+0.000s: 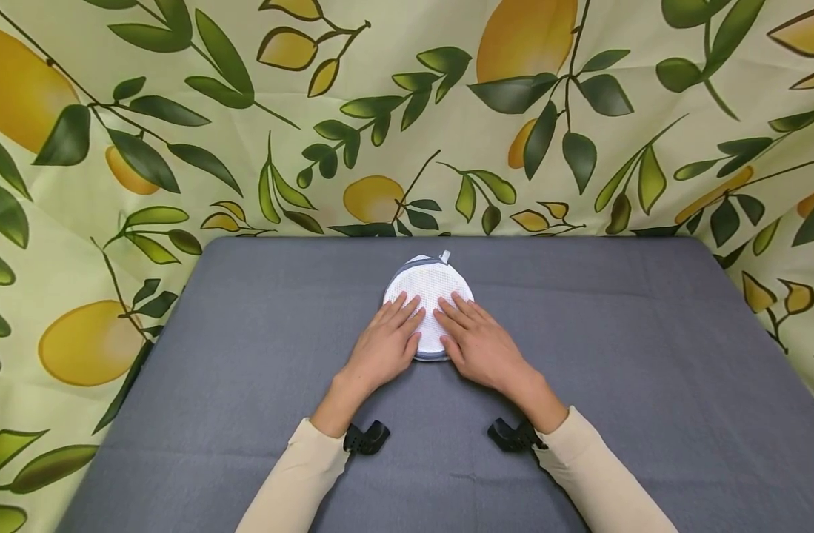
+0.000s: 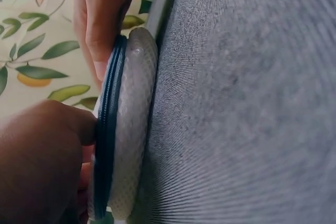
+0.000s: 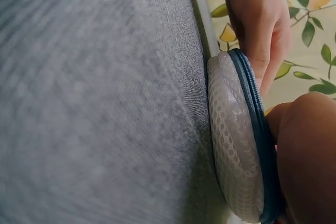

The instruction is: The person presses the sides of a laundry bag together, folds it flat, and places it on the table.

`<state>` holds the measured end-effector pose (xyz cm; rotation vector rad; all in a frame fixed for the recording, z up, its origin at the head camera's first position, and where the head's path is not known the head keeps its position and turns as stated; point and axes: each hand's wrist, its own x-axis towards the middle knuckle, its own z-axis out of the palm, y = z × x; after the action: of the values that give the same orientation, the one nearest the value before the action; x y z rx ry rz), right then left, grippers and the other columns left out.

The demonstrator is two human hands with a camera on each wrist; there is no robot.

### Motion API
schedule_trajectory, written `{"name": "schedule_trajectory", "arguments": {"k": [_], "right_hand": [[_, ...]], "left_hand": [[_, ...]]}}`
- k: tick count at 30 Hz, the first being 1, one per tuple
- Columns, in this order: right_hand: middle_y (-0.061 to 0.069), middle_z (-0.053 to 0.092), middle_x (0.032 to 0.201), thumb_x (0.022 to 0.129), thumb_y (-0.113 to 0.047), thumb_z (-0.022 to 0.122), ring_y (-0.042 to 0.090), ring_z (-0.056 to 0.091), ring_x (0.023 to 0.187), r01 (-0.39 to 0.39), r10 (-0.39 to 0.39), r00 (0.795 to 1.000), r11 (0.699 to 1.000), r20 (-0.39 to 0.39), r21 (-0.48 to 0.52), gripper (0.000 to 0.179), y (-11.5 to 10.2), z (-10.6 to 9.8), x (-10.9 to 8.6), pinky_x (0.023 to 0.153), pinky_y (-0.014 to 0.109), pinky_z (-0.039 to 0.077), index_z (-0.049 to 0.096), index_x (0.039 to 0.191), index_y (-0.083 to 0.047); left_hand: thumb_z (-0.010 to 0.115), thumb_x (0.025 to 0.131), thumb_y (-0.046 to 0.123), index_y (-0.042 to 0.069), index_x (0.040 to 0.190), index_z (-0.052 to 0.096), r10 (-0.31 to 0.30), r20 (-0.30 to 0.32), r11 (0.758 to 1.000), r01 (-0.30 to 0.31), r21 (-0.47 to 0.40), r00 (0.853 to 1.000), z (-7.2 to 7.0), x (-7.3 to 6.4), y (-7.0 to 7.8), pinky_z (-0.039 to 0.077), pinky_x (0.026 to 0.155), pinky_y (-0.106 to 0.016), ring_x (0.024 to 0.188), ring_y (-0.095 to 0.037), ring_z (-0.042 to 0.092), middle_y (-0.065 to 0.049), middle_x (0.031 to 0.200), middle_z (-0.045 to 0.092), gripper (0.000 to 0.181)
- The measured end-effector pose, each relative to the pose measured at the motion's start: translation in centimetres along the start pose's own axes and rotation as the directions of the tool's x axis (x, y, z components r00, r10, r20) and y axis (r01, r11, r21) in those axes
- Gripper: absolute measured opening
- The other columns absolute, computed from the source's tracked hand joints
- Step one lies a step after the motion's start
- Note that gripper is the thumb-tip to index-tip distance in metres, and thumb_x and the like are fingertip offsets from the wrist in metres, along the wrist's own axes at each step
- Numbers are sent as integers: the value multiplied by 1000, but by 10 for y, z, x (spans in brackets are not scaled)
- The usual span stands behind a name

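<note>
A round white mesh laundry bag (image 1: pixel 428 289) with a grey-blue zipper band lies flat near the far side of the grey table. My left hand (image 1: pixel 385 342) rests on its left part, fingers straight and pointing away from me. On the right part rests my right hand (image 1: pixel 481 342), fingers spread in the same way. Both wrist views show the bag's puffy mesh side, with the blue zipper (image 2: pixel 110 124) running along its upper rim and the hands on top. A small white tag (image 1: pixel 444 257) sticks out at the far edge.
Grey cloth covers the table (image 1: pixel 280 333) on both sides of the bag. A fabric backdrop (image 1: pixel 247 170) printed with lemons and leaves hangs behind and beside it. Each wrist wears a black camera mount (image 1: pixel 368 438).
</note>
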<state>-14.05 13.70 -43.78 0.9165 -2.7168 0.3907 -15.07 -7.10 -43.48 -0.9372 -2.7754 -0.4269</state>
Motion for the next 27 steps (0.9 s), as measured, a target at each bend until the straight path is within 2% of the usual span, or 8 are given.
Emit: {"name": "schedule_trajectory", "arguments": {"k": [5,12,21,27], "right_hand": [[14,43,145,97,-21,52,31,29,139,13,-12,1000,1000,17,-14,45,-3,-2,1,112,43,23,52,137,-2],[15,40,147,98,-23,52,32,26,140,-1,1,1000,1000,16,-28,47,-4,-9,3,112,43,20,48,138,1],[17,39,147,97,-18,52,32,27,139,10,-10,1000,999,2,-38,46,3,-9,19,112,44,22,48,138,3],[17,40,146,96,-19,53,32,28,139,10,-10,1000,999,9,-34,47,5,-7,19,112,44,23,48,138,3]], "left_hand": [[51,98,21,4,133,57,-5,14,999,5,39,1000,-3,-2,2,21,112,-42,138,-30,31,-12,144,45,39],[54,96,18,-2,138,49,0,9,1000,0,14,1000,-9,1,5,20,113,-43,139,-32,28,-15,145,42,46],[57,95,23,-6,139,44,7,31,999,-9,41,1000,-14,18,-3,17,113,-43,140,-35,23,-19,148,36,54],[55,95,26,-4,139,45,-9,70,998,5,66,998,-8,22,-8,15,114,-40,141,-32,21,-16,150,35,54]]}}
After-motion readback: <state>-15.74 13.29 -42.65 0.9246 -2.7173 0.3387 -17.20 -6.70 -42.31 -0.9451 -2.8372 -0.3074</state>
